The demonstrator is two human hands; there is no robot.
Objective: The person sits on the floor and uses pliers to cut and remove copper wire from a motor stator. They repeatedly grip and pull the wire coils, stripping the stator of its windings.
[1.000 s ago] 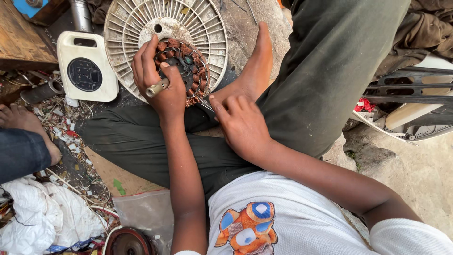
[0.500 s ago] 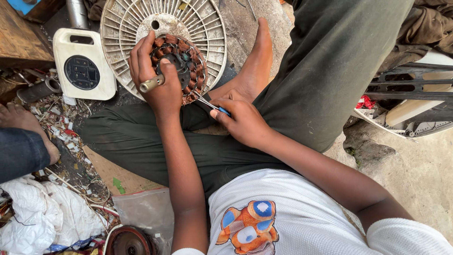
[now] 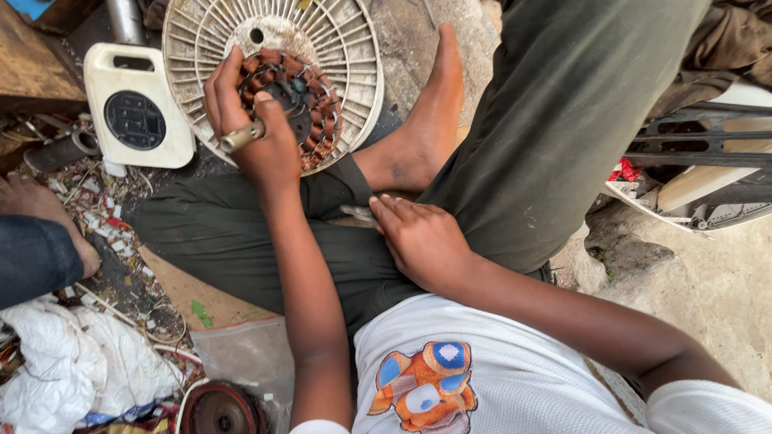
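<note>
Head view: a stator, a ring of copper windings round a dark core, was seen held against a white fan grille that lay on the ground ahead of the crossed legs; the left hand was closed over the ring's near-left edge, fingers curled round the rim and thumb laid across the windings; the right hand was rested lower down on the trouser leg, fingers bent over a thin metal tool, of which only the tip was shown, so whether it was gripped could not be told; the stator thus lay up and to the left of the right hand, well apart from it, with the left hand far nearer; a white box stood just left of the grille.
</note>
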